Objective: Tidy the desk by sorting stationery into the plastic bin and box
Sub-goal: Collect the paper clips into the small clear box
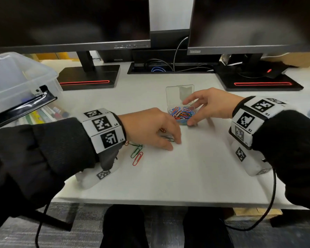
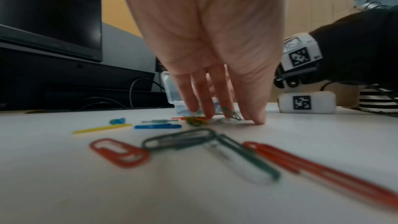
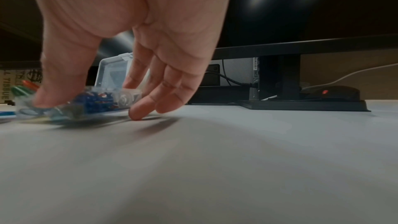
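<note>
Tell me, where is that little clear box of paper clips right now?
In the head view, the small clear box sits mid-desk with its lid up, in front of the gap between the two monitors, held at its sides by the right hand, with the left hand just beside it.

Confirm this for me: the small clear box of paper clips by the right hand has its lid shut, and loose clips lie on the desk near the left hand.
One thing is wrong: the lid stands open behind the small clear box, as the head view shows. The box does sit by the right hand, and loose clips do lie on the desk near the left hand.
</note>
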A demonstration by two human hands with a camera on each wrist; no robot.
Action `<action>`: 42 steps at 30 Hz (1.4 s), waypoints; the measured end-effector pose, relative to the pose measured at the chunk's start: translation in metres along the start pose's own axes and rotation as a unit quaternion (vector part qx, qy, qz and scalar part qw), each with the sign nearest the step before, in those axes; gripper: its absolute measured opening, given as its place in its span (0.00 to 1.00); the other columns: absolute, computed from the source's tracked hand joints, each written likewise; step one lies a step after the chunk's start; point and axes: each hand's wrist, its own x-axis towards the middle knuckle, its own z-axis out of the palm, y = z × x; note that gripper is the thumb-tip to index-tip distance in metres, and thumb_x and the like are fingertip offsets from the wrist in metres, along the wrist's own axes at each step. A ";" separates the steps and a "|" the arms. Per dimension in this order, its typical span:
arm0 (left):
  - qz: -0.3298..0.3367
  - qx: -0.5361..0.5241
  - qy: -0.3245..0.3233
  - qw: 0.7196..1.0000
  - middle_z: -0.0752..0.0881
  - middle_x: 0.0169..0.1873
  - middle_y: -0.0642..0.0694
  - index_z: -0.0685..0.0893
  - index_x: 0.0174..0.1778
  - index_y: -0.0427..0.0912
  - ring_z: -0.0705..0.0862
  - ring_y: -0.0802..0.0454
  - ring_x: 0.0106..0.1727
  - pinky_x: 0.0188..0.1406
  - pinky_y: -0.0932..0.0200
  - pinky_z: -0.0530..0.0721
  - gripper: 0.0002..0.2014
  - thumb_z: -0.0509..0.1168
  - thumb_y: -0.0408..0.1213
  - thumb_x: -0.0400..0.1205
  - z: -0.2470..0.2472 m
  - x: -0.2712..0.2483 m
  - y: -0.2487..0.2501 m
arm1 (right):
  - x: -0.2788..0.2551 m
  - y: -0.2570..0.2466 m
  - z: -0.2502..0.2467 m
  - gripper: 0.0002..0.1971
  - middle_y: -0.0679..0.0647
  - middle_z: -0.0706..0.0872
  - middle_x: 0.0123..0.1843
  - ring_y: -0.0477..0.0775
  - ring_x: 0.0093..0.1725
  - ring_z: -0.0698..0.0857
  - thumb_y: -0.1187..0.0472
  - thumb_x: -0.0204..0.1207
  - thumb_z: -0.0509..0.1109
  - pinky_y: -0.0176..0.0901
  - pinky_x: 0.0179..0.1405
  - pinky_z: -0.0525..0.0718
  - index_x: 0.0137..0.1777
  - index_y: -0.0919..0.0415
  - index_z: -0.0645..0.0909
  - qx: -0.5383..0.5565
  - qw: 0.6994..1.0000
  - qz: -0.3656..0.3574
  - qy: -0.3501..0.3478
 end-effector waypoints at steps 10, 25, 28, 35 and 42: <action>-0.087 0.043 0.048 0.994 0.83 0.60 0.54 0.85 0.58 0.51 0.80 0.59 0.60 0.59 0.71 0.72 0.13 0.67 0.45 0.78 -0.017 -0.011 -0.022 | 0.002 0.002 0.000 0.27 0.53 0.85 0.57 0.52 0.51 0.82 0.58 0.60 0.83 0.39 0.53 0.74 0.60 0.47 0.79 -0.009 1.000 0.012 0.015; -0.227 0.017 -0.079 0.971 0.60 0.78 0.59 0.63 0.77 0.58 0.59 0.60 0.79 0.77 0.65 0.54 0.46 0.70 0.67 0.63 -0.019 -0.037 -0.032 | 0.000 0.002 0.000 0.28 0.53 0.86 0.56 0.48 0.43 0.83 0.60 0.60 0.83 0.36 0.43 0.79 0.60 0.49 0.79 -0.001 1.000 0.000 0.012; -0.179 0.017 -0.109 0.978 0.60 0.76 0.65 0.64 0.75 0.64 0.58 0.64 0.76 0.77 0.65 0.54 0.47 0.76 0.63 0.59 -0.015 -0.045 -0.029 | 0.001 0.003 0.000 0.28 0.54 0.86 0.57 0.48 0.43 0.83 0.60 0.59 0.84 0.37 0.45 0.79 0.59 0.48 0.79 0.002 1.000 -0.001 0.009; -0.146 -0.102 -0.027 0.984 0.79 0.60 0.60 0.87 0.54 0.59 0.80 0.64 0.58 0.57 0.71 0.79 0.17 0.77 0.40 0.70 -0.014 -0.048 -0.032 | 0.003 0.004 0.000 0.27 0.54 0.86 0.57 0.49 0.42 0.84 0.60 0.59 0.84 0.35 0.42 0.81 0.58 0.47 0.79 0.005 1.000 -0.004 0.010; -0.165 -0.077 0.028 0.983 0.86 0.50 0.55 0.90 0.47 0.53 0.85 0.59 0.46 0.56 0.60 0.84 0.10 0.74 0.35 0.73 -0.016 -0.032 -0.034 | 0.002 0.004 0.001 0.27 0.55 0.86 0.56 0.46 0.38 0.83 0.61 0.59 0.83 0.32 0.36 0.79 0.58 0.49 0.80 0.018 1.000 -0.008 0.011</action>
